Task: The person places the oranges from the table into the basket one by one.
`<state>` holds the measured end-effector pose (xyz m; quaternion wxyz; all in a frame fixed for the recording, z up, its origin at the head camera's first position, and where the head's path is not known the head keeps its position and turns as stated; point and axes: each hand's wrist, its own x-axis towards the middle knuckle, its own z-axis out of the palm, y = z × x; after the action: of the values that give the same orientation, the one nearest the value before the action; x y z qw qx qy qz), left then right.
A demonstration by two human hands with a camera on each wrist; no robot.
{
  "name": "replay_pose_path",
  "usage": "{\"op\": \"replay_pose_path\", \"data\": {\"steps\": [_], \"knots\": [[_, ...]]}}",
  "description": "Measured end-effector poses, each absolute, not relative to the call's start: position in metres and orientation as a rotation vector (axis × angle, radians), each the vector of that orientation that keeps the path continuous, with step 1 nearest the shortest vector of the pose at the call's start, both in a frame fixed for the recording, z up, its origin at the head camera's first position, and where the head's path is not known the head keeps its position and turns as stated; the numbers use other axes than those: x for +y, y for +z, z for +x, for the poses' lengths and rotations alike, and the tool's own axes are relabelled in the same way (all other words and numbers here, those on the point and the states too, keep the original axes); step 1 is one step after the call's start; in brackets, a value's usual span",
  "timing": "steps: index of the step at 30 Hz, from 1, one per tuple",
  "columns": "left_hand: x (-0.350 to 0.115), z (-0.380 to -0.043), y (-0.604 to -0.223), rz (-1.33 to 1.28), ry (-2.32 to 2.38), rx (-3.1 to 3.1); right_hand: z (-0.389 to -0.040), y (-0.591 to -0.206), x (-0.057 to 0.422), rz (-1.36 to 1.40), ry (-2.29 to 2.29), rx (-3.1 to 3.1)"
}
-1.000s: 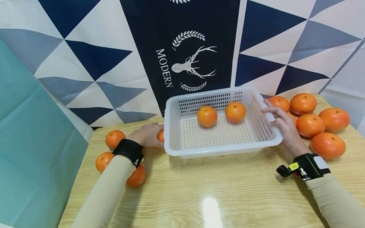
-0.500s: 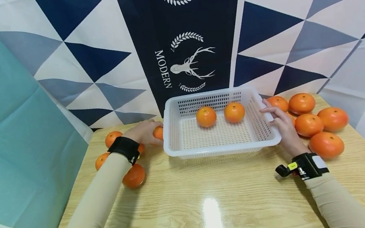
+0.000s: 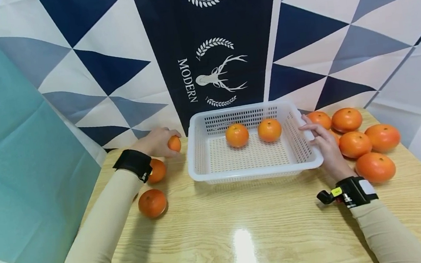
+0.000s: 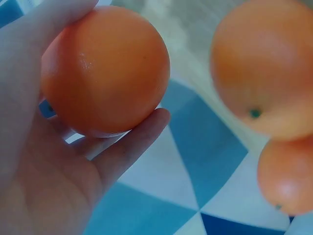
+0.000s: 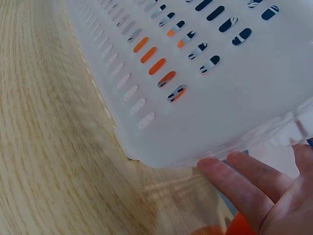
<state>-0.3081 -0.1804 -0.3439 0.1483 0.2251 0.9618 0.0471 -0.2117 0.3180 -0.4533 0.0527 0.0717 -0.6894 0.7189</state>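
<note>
I'm gripping one orange (image 3: 174,144), left hand (image 3: 156,143) curled round it, left of the basket (image 3: 256,172); right hand (image 3: 326,145) is resting extended fingers on its rim. Looks early: two oranges (image 3: 237,135) sitting inside, loose oranges (image 3: 152,203) and right-side heap (image 3: 355,145) still lying on surface (image 3: 277,228).

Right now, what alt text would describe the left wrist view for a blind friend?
A person's bare left hand holds a glossy round orange fruit. Two more round orange fruits overlap at the picture's right, and a blue-and-white triangle-patterned backdrop shows behind.
</note>
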Motion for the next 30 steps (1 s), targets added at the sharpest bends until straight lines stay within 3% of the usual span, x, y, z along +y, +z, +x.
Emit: {"op": "replay_pose_path", "data": {"steps": [12,30], "knots": [[-0.186,-0.317,-0.305,0.612,0.128,2.823,-0.212,-0.453,0.317,0.223,2.197,-2.089],[-0.156,-0.322,-0.295,0.61,0.159,2.846,-0.211,-0.454,0.318,0.203,2.173,-2.119]]}}
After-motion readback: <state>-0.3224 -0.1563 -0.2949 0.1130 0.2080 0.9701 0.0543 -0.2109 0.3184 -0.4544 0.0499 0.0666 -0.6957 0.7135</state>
